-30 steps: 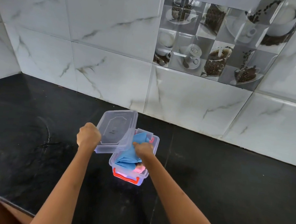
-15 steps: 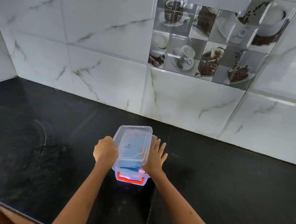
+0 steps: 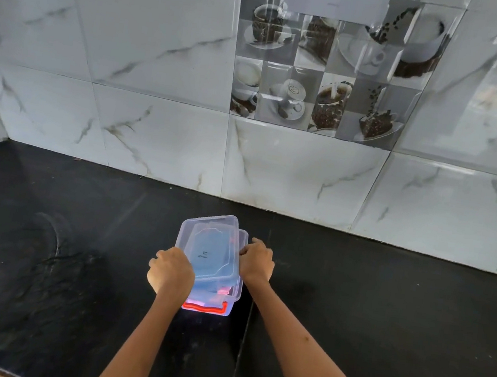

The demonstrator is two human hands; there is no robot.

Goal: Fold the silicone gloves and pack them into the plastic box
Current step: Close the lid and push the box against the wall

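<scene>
The plastic box [image 3: 232, 292] sits on the black desk [image 3: 42, 256], near the foot of the marble-tiled wall [image 3: 164, 50], with its red latch [image 3: 204, 308] on the side nearest the person. Its clear lid [image 3: 209, 248] lies on top, skewed off the box's rim, and the blue silicone gloves [image 3: 210, 253] show through it from inside the box. The left hand [image 3: 171, 271] is clamped on the lid's near left corner, and the right hand [image 3: 256, 262] grips the right edge of lid and box.

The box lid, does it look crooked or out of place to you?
Yes. The lid sits skewed on the plastic box, shifted left so the box's right rim shows beside it. Both hands hold it: left hand, right hand.
</scene>
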